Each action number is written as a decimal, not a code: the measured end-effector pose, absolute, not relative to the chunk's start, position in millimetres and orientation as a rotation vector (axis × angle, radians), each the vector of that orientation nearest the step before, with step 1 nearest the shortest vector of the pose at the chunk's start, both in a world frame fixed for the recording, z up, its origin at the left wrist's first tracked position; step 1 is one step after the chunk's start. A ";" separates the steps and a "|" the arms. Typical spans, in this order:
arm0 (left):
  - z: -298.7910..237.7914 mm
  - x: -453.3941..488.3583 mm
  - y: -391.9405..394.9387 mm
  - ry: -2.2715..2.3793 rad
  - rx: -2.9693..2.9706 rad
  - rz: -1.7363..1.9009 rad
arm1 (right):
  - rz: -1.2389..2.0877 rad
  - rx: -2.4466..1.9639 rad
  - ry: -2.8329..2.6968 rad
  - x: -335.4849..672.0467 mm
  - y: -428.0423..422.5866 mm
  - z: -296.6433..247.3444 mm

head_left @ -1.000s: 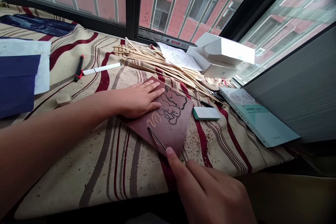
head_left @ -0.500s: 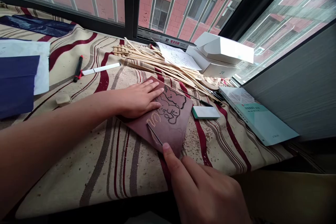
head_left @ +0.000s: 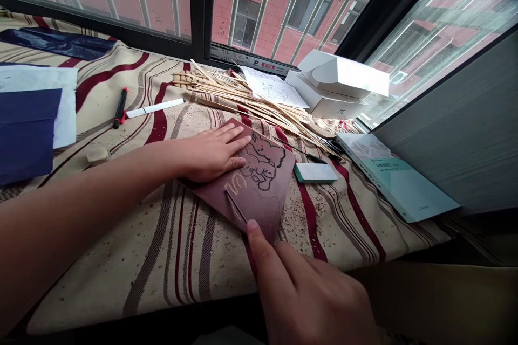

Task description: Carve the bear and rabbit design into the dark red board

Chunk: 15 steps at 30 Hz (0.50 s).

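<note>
A dark red carving block (head_left: 263, 194) with an outlined animal picture lies on the striped cloth (head_left: 133, 237). My left hand (head_left: 210, 152) rests flat on the block's left part, fingers stretched out, pressing it down. My right hand (head_left: 307, 291) is closed around a thin metal carving tool (head_left: 237, 206), forefinger laid along its shaft. The tool's tip touches the block just below some pale carved strokes. Small shavings are scattered over the cloth around the block.
A pile of thin wooden sticks (head_left: 246, 102), a sheet with a drawing (head_left: 275, 89) and a white box (head_left: 340, 86) lie near the window. A small green-edged block (head_left: 314, 172), a booklet (head_left: 396, 178), two pens (head_left: 137, 109), an eraser (head_left: 97, 155) and blue paper (head_left: 24, 129) surround the work.
My right hand and the tool have slid slightly left and forward along the block. The left hand stays put.
</note>
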<state>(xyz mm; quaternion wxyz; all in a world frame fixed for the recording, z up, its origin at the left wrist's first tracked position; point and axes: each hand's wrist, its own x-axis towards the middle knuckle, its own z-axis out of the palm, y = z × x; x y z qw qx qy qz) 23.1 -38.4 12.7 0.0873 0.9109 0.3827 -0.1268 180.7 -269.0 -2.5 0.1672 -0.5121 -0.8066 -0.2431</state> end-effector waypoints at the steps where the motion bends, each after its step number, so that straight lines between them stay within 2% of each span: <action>1: 12.5 22.8 -38.4 1.137 2.711 -0.371 | -0.703 -1.453 -2.295 180.2 -268.6 -2.6; 15: 12.6 23.3 -38.7 1.140 2.717 -0.368 | -0.741 -1.501 -2.282 167.2 -267.7 -2.5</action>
